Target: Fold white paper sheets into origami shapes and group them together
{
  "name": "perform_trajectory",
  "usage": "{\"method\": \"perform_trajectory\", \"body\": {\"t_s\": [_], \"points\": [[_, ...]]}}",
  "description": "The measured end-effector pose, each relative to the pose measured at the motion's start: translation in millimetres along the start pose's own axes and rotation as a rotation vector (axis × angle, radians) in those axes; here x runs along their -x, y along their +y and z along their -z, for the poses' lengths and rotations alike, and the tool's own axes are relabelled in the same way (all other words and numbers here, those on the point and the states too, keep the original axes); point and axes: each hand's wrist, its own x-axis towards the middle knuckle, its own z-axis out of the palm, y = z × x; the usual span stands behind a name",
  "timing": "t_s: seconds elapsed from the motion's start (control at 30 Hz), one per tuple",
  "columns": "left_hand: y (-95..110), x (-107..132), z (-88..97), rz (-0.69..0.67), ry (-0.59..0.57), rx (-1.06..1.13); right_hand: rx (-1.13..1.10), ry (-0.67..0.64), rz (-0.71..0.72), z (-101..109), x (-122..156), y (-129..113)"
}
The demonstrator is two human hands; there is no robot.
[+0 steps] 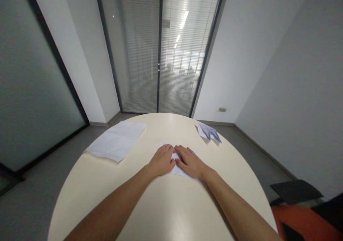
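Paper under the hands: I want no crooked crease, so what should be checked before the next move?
1. Left hand and right hand flat on the paper: ok, palms down, fingertips nearly meeting.
2. Paper fully on the table: ok, well inside the rim.
3. Paper edges lined up: cannot tell, the hands cover most of it.
4. Flat sheet apart from the hands: ok, it lies off to the left; whether its corner overhangs the rim, cannot tell.
5. Folded paper at the far right clear of the hands: ok.
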Motion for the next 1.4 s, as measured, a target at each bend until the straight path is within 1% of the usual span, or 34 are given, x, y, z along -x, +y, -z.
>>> {"method": "perform_trajectory", "body": {"t_s": [0.07, 0.13, 0.2, 0.33, 0.43, 0.5, 0.6, 0.67, 0.73, 0.83, 0.97, 1.13, 1.23, 1.27, 1.3, 1.37, 1.4], "points": [[-3.6, 0.8, -5.8, 0.016, -0.038, -0.005, -0.001, -0.045, 0.013, -4.4, -1.5, 1.0], [-7.6, 1.3, -11.3, 0.035, -0.086, -0.033, 0.022, -0.079, -0.012, -7.5, -2.9, 5.2], [-10.4, 1.3, -14.8, 0.046, -0.106, -0.054, 0.046, -0.093, -0.05, -8.9, -3.7, 10.7], [-10.3, 0.6, -14.9, 0.062, -0.097, -0.07, 0.088, -0.081, -0.167, -7.9, -2.2, 20.5], [-7.5, 0.5, -12.3, 0.079, -0.106, -0.076, 0.14, -0.049, -0.246, -5.4, 0.1, 22.3], [-6.0, 0.6, -11.4, 0.083, -0.109, -0.075, 0.166, 0.002, -0.223, -4.6, 0.4, 19.0], [-5.2, 0.9, -11.8, 0.082, -0.095, -0.068, 0.12, 0.056, -0.08, -6.8, -1.6, 8.1], [-5.3, 0.9, -12.6, 0.077, -0.084, -0.07, 0.052, 0.029, -0.016, -10.0, -3.7, 0.6], [-5.5, 0.8, -13.3, 0.076, -0.078, -0.074, 0.009, -0.019, -0.023, -12.7, -5.4, -3.6], [-5.4, 0.5, -13.3, 0.085, -0.088, -0.078, 0.026, -0.078, -0.1, -12.4, -6.5, -1.4], [-4.6, 0.0, -11.2, 0.097, -0.119, -0.112, 0.111, -0.125, -0.206, -7.5, -5.8, 10.3], [-3.0, -0.5, -8.7, 0.115, -0.157, -0.161, 0.172, -0.105, -0.329, -4.8, -2.6, 24.2], [-3.1, -1.0, -10.0, 0.138, -0.144, -0.167, 0.198, -0.043, -0.408, -1.9, -0.7, 27.2], [-3.5, -1.3, -10.8, 0.153, -0.134, -0.171, 0.204, -0.013, -0.394, -0.6, -0.3, 26.3], [-4.2, -1.5, -11.6, 0.172, -0.123, -0.177, 0.2, 0.013, -0.35, 0.8, 0.0, 24.3], [-6.1, -2.0, -12.7, 0.211, -0.101, -0.188, 0.162, 0.033, -0.193, 2.6, 0.3, 17.2], [-7.2, -2.2, -12.9, 0.226, -0.092, -0.193, 0.127, 0.02, -0.109, 2.9, 0.3, 12.8]]}}
